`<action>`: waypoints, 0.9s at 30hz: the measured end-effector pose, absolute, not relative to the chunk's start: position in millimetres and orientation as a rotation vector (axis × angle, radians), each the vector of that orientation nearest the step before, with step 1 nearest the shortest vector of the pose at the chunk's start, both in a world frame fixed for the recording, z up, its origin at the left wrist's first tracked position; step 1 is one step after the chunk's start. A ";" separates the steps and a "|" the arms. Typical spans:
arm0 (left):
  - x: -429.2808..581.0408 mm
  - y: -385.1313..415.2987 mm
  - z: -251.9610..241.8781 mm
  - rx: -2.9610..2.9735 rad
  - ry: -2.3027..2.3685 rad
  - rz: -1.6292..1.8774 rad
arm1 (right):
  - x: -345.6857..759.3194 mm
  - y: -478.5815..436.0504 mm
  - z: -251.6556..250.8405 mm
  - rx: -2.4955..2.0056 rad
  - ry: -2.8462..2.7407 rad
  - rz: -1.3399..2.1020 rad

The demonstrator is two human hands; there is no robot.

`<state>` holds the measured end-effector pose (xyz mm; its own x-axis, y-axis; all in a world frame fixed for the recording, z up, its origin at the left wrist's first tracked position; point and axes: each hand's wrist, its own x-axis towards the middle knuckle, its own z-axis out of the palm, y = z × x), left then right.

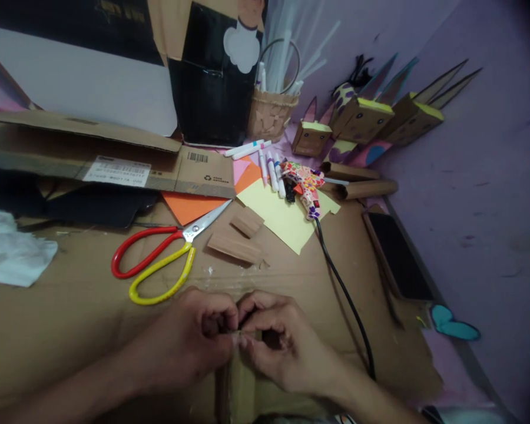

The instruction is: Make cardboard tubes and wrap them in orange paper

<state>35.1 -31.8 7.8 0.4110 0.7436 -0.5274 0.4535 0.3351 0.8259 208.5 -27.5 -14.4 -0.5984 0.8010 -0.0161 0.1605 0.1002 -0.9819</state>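
Note:
My left hand [203,333] and my right hand [285,338] meet fingertip to fingertip near the bottom middle. Both are closed in a pinch at the upper end of a long, narrow folded cardboard piece [241,383], which runs down toward the bottom edge. The pinched end is mostly covered by my fingers. Up and to the left of my left hand lie scissors [189,234] with one red and one yellow handle, their blades pointing up and right. Two small cut cardboard pieces [234,247] rest just beyond my hands.
A flower-patterned glue gun [307,182] lies on yellow paper [276,215], its black cable [342,288] curving down on the right. Markers [271,171], a phone [397,254] and cardboard animal heads [311,138] stand or lie nearby. A large cardboard box [194,171] takes up the back left.

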 end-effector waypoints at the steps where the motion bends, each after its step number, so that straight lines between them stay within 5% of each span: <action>1: 35.7 -32.7 6.6 1.289 1.222 0.274 | 208.0 -28.1 -14.4 -0.950 -1.842 1.533; 13: 35.2 -36.6 3.1 1.237 1.310 0.371 | 210.3 -30.9 -18.8 -1.037 -1.731 1.528; 27: 10.4 -29.9 -8.8 0.851 0.756 0.347 | 218.1 -21.3 -12.9 -0.940 -1.740 1.730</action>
<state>10.4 -29.9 -8.8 0.6930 0.5563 -0.4585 0.0145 0.6251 0.7804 218.1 -21.3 -12.9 -0.6316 0.7667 -0.1153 0.1198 -0.0504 -0.9915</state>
